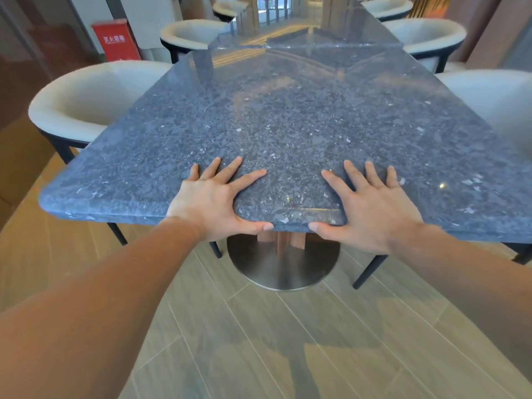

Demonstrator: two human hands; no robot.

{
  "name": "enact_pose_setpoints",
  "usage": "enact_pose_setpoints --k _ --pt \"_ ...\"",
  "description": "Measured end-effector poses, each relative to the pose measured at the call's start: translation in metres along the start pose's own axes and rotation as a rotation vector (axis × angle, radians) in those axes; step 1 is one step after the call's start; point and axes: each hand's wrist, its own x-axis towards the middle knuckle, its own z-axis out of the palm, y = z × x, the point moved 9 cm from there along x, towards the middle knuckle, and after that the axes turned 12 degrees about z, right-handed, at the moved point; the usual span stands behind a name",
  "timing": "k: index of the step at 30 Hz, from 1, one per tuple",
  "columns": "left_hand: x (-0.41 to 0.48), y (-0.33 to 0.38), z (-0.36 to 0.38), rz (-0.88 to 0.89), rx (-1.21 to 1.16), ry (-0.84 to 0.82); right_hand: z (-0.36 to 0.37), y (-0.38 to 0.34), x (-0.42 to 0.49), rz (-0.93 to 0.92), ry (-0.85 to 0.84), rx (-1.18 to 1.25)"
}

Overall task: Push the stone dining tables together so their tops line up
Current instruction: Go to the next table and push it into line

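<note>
While both palms lie flat with fingers spread on the near edge of the near stone table (pixel 288 125), thumbs hooked under its rim, the left hand (pixel 213 197) and right hand (pixel 371 203) are judged to be mid-push. Beyond, the far stone table (pixel 311 33) is met at a seam (its left edge looks offset), so a sideways nudge is called for next.

A restaurant or café dining area is shown; polished stone tables (pixel 288 116) on round metal pedestal bases (pixel 283 263) are lined in a row up the frame's centre; white tub chairs (pixel 86 99) are set along both sides; wood-look floor tiles (pixel 259 341) are laid below.
</note>
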Motion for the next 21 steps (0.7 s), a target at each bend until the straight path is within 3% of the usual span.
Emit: enact_pose_setpoints --k 21 --pt "-0.0037 -0.0002 0.002 -0.003 -0.036 -0.012 -0.0034 -0.0122 -0.0007 -0.008 0.056 -0.036"
